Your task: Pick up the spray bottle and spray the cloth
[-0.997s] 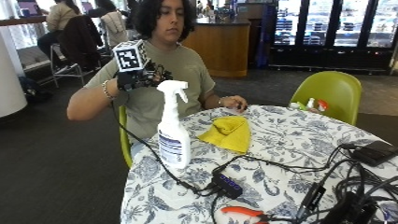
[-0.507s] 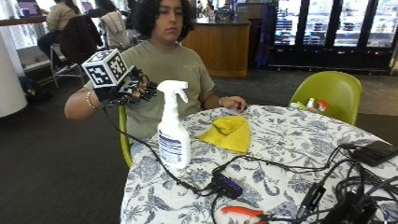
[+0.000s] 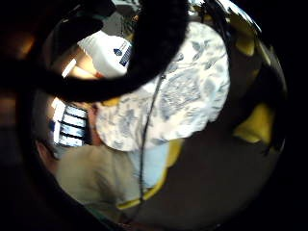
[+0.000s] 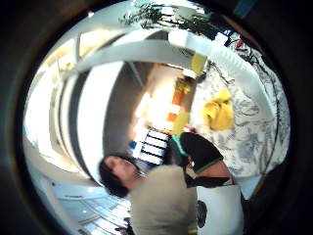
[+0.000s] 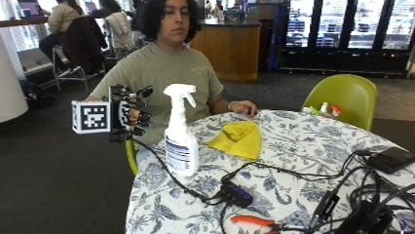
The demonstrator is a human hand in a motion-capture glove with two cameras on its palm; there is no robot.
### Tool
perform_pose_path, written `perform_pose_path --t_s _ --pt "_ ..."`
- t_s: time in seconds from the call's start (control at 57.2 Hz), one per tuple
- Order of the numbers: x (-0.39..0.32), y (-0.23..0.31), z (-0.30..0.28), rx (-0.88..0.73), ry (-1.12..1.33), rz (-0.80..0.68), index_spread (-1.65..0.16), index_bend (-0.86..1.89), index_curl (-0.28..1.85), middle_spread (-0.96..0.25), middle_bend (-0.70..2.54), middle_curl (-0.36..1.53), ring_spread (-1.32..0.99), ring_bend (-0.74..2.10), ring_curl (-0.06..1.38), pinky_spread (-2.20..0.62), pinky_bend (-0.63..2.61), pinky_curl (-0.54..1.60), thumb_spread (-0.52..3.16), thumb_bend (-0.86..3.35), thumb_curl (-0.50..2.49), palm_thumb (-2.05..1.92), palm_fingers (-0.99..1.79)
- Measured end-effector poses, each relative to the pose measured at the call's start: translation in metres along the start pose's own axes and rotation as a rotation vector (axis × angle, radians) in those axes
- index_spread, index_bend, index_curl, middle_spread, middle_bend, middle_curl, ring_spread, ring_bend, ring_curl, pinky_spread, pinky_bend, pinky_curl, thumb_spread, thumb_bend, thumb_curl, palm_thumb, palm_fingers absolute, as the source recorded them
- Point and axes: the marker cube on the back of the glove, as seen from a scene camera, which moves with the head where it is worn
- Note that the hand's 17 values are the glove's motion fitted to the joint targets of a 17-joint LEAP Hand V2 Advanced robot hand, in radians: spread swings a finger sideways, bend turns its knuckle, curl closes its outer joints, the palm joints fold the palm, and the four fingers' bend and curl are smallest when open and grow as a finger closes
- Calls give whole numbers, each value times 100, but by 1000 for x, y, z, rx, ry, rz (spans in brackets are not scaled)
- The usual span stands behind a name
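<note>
Outside view: the white spray bottle (image 5: 180,131) stands upright near the edge of the floral-clothed table (image 5: 305,151), its label print too small to read. The yellow cloth (image 5: 238,138) lies crumpled just beyond. The gloved right hand (image 5: 129,113) hovers beside the bottle, fingers spread, holding nothing.

Thumb-side palm view: the cloth (image 4: 218,110) lies on the table.

Little-finger-side palm view: the bottle (image 3: 108,52) shows a blue label, unreadable.

We are looking at a café or canteen: glass-door drink fridges (image 5: 337,29) are lining the back wall beside a wooden service counter (image 5: 227,48), with green chairs (image 5: 344,97) and seated patrons (image 5: 65,19) behind.
</note>
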Motion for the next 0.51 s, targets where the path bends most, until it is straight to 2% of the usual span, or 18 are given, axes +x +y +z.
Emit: perform_pose_path --t_s 0.07,0.157,0.507 --pt "5 -8 10 48 -67 30 -39 11 20 -3 22 35 -9 43 32 22 32 35 105 1 36 66 41" --pt "10 -22 22 82 -27 69 -39 11 20 -2 21 35 -7 44 32 22 33 35 103 0 37 70 41" --pt "12 -94 60 79 -66 42 -36 12 20 -1 22 36 -7 44 33 17 29 35 95 -3 38 76 35"
